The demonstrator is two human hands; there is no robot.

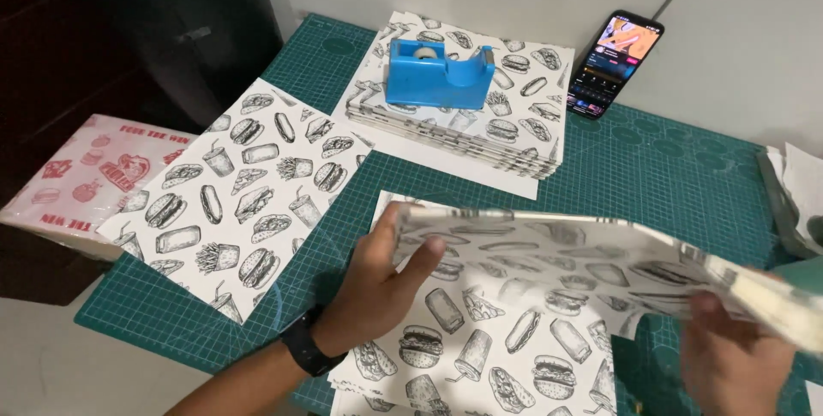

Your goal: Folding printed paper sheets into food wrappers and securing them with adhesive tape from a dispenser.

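My left hand (377, 287), with a black watch on the wrist, grips the left edge of a white paper sheet (583, 253) printed with black fast-food drawings. My right hand (737, 356) holds the same sheet at its right end, blurred, low at the frame's right. The sheet is lifted and tilted above another printed sheet (489, 356) lying flat on the green cutting mat (669, 176).
A blue tape dispenser (441, 73) sits on a stack of printed sheets (480, 116) at the back. A loose printed sheet (240, 193) lies left, a red-printed paper pack (77, 176) beyond it. A lit phone (615, 60) leans on the wall.
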